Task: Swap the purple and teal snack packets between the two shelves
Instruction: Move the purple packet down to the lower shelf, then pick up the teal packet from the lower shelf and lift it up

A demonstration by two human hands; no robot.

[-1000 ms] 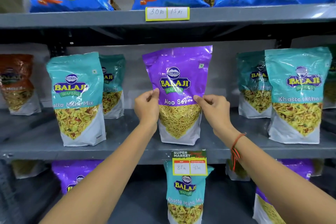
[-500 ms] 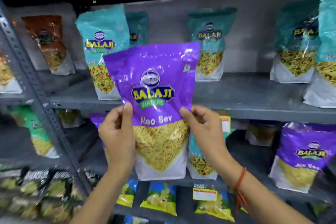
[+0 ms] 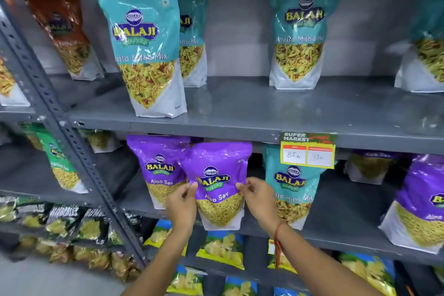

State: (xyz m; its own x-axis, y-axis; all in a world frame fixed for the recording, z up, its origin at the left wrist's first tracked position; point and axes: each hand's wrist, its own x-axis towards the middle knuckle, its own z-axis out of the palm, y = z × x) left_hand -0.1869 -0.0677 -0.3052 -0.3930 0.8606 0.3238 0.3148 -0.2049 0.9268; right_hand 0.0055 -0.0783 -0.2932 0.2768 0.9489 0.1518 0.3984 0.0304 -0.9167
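Hands, left [image 3: 181, 204] and right [image 3: 258, 199], clamp the purple packet [image 3: 217, 182] between them at the lower shelf [image 3: 336, 228].

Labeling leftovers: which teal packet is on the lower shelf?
The teal packet just right of the hand-held purple packet, partly behind the price tag. The other teal ones stand on the upper shelf.

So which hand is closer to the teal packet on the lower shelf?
The right hand. It grips the right edge of the held purple packet, just left of the teal packet. The left hand is on the purple packet's far side.
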